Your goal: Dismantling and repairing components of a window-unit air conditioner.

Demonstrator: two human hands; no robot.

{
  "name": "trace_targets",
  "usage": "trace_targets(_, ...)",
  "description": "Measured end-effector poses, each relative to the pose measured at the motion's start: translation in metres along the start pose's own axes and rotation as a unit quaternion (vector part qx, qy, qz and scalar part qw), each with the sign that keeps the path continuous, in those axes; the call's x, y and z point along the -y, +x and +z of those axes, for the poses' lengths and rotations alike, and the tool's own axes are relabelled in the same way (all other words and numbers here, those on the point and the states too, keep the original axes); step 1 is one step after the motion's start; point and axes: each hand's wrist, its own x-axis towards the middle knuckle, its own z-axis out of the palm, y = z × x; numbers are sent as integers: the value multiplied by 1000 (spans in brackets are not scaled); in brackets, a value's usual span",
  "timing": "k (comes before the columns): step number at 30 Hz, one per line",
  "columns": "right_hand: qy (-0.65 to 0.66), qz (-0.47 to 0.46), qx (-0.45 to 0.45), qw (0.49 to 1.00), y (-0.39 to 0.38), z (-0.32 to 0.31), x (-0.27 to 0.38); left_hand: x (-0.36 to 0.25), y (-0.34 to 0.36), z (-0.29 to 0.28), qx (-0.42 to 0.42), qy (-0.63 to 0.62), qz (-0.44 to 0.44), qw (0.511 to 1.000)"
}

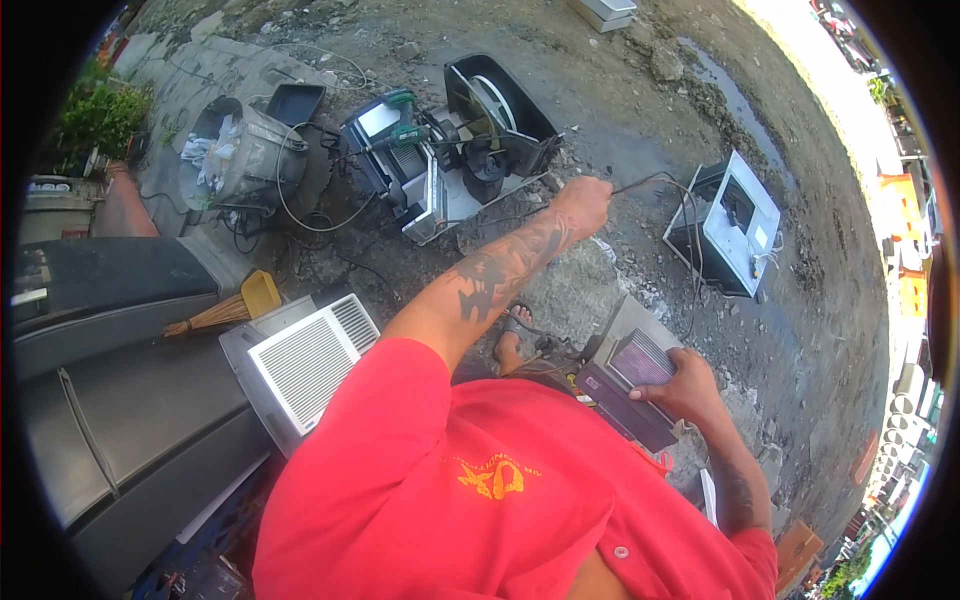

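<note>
Stretched out in front of me, my left hand (585, 205) is closed around a dark power cord (655, 180). The cord runs right from the fist, then hangs down along a white-framed box. Close to my body on the right, my right hand (685, 388) grips the edge of a grey window air conditioner (640, 362) with a louvred grille. The thumb lies across its front, and the other fingers are partly hidden behind it. Whether the cord joins this unit is not clear.
A white-framed casing (748, 205) stands at right. Ahead lie opened air conditioner parts (490, 195) with a green power drill (404, 118). A bucket (280, 150) stands at far left. Another white-grilled unit (312, 362) sits beside a broom (235, 305) and a dark car (120, 400).
</note>
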Motion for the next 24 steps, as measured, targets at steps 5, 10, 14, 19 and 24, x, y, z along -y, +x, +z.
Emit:
trace_targets(5, 125, 12, 32, 992, 1, -8, 1, -57, 31, 23, 146, -8, -10, 989)
trace_targets(10, 253, 51, 39, 965, -1, -4, -7, -5, -8, 14, 42, -146, -71, 986)
trace_targets(14, 298, 34, 1, 954, 6, 9, -21, 49, -102, -34, -37, -424, -239, 873)
trace_targets(19, 240, 67, 12, 968, 17, -2, -6, 8, -221, -80, -34, -487, -178, 854)
trace_targets(24, 286, 27, -44, 957, 36, 11, -24, 17, -257, 6, 267, -557, -307, 724)
